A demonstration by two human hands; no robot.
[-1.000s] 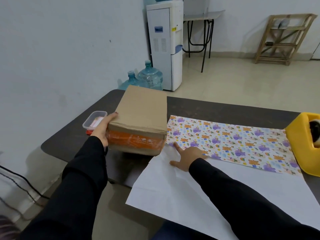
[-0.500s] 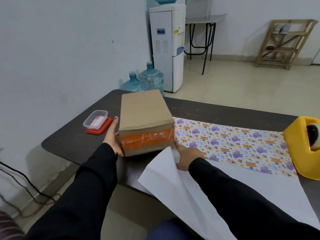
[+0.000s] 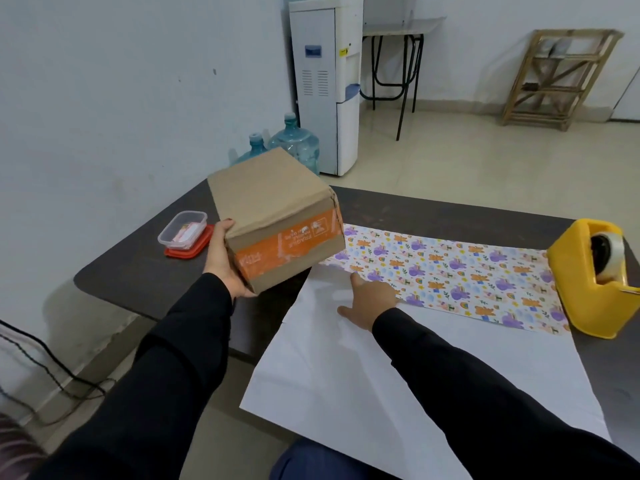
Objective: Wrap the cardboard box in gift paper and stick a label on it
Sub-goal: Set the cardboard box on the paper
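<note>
Lifted the cardboard box (image 3: 273, 209) off the table (image 3: 138, 271), where it sat flat half a second ago. Tipped it, with the 7 o'clock corner lowest and the orange-taped end swung from 6 o'clock towards 5 o'clock. Carried now on the left hand (image 3: 221, 261) alone, palm under that low corner, thumb over the top edge. Taken the right hand (image 3: 367, 303) off the box's side and laid it flat, fingers spread, on the gift paper (image 3: 450, 271) at 4 o'clock of the box. Dropped the paper's raised white corner back down flat.
</note>
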